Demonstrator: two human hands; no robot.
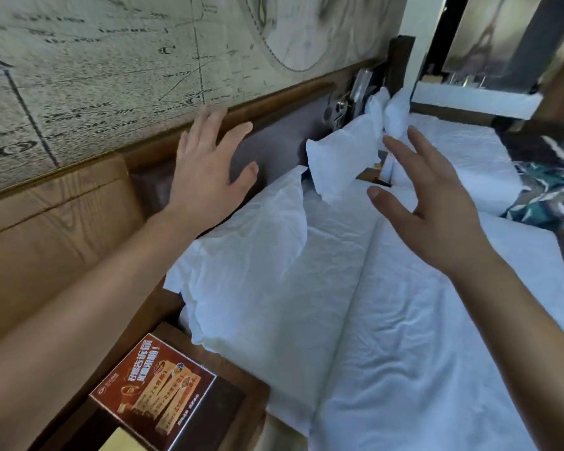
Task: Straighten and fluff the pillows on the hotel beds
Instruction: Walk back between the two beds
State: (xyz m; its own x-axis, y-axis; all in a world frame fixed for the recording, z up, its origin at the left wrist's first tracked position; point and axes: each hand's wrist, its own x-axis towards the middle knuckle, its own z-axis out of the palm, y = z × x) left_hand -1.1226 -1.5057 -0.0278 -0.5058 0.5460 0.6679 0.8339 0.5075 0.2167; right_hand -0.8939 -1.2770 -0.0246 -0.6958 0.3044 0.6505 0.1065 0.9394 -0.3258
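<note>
A crumpled white pillow leans against the padded headboard of the near bed. A second white pillow stands upright just beyond it. Further white pillows sit at the head of the far bed. My left hand hovers with fingers spread above the near pillow's top edge, in front of the headboard, touching nothing. My right hand is also spread, raised over the white duvet to the right of the pillows, holding nothing.
A wooden bedside table at lower left carries a brown printed card. Wood panelling and map wallpaper run behind the headboard. A patterned teal cloth lies on the far bed. Metal fittings sit between the beds.
</note>
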